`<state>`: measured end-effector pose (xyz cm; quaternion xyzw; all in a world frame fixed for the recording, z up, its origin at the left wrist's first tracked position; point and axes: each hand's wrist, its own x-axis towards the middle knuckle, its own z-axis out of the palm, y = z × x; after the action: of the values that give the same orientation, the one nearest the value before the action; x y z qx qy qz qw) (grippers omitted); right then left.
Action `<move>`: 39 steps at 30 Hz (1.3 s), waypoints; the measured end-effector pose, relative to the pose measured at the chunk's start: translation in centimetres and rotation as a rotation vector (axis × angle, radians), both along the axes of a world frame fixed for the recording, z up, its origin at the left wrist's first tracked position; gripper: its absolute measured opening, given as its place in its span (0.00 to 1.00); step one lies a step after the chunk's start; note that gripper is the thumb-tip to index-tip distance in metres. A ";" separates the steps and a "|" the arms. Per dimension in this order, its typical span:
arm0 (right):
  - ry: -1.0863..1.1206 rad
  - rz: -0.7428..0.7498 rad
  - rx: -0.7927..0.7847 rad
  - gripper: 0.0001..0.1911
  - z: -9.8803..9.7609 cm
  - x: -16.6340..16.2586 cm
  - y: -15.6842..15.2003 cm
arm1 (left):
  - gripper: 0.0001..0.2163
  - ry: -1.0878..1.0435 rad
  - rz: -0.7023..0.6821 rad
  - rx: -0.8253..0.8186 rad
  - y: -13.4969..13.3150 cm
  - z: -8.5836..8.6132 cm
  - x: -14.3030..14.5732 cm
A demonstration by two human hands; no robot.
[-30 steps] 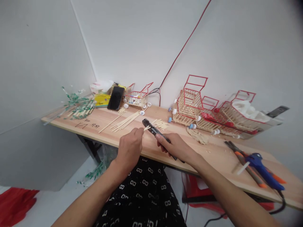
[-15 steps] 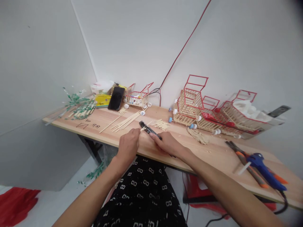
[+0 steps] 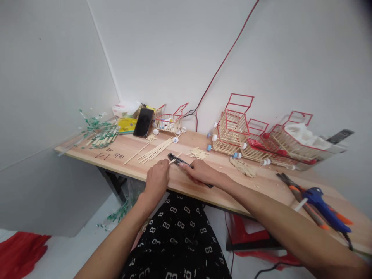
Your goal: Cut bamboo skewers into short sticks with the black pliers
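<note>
Head view: my left fingers point(image 3: 165, 166) are pinched narrow on a thin stick point(image 3: 172, 160), just above the tabletop point(image 3: 241, 199) near its front edge. Right fingers point(image 3: 187, 168) wrapped around a black hand tool point(image 3: 171, 156), its head at the stick; can't tell if the jaws bite. Short cut sticks point(image 3: 198, 153) piled just beyond my right hand, long sticks point(image 3: 155, 150) fanned beyond my left. Phone point(image 3: 143, 123) leans farther back, left; blue glue gun point(image 3: 325, 209) lies well off right.
</note>
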<state>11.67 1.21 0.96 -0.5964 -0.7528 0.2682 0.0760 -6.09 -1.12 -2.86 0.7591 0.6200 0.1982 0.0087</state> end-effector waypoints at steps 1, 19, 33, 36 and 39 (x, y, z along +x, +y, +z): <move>0.012 0.007 -0.021 0.36 -0.1 0.0 0.1 | 0.11 0.007 0.007 -0.003 0.0 0.0 0.0; 0.086 0.032 -0.137 0.41 -0.4 0.4 0.2 | 0.12 0.043 0.033 -0.029 -0.5 0.1 0.3; -0.065 0.038 -0.039 0.41 0.3 0.3 0.5 | 0.13 0.087 0.028 -0.030 -0.3 0.0 0.5; -0.109 0.022 0.059 0.40 0.0 0.4 0.4 | 0.12 0.056 0.015 -0.016 -0.4 0.1 0.3; -0.088 0.050 -0.013 0.41 0.2 0.8 0.3 | 0.10 -0.090 0.011 0.002 -0.1 0.3 -0.5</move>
<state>12.43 1.52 1.14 -0.5891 -0.7682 0.2484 0.0321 -6.57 -1.24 -2.53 0.7460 0.6230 0.2327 0.0350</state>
